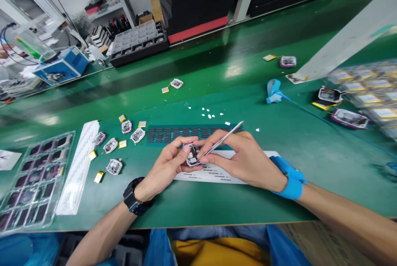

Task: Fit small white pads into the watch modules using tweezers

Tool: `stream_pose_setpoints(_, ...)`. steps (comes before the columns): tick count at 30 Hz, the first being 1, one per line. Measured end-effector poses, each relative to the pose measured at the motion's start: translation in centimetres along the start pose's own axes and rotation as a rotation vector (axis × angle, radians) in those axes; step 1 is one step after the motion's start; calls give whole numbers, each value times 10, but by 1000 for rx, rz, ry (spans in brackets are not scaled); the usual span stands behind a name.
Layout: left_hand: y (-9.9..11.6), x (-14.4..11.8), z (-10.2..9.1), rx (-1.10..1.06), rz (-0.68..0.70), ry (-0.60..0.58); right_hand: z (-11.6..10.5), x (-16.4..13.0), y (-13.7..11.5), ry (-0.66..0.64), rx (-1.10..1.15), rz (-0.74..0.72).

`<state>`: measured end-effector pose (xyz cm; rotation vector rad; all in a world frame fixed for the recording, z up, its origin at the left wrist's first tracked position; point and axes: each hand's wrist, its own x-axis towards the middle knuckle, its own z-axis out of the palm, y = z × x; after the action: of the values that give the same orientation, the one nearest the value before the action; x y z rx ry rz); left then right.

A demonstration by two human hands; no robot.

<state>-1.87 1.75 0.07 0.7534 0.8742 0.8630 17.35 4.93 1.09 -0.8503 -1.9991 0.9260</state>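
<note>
Above the white printed strip (214, 177) under the hands, a small open-cased device (192, 154) is held by the left hand (170, 159), thumb and fingers closed about its rim. By the right hand (246, 159), silver tweezers (226, 137) are pinched between thumb and fingers, their long axis slanted up and rightward from the device. Its right side is met by their lower end; whether the tips are parted cannot be told

On the smooth green table (223, 212), a white paper strip with black print (189, 177) lies under the right hand (252, 160). Past the left hand (164, 165) is a flat sheet of dark bars (164, 134). Small white-rimmed gadgets (114, 167) sit left of that hand, a clear plastic tray (57, 181) farther left.
</note>
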Motion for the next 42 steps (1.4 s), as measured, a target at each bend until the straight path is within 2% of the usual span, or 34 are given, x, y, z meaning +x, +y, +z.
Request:
stream_pose_setpoints(16,1,-2,1,-8,-19,-1,3,-2,1,-4,10,-36)
stream_pose_setpoints(25,5,-4,2,-44,-23,-9,-5,1,0,39,153,-5)
stream_pose_setpoints(42,2,-5,5,63,34,8,-5,-4,0,-15,89,-17)
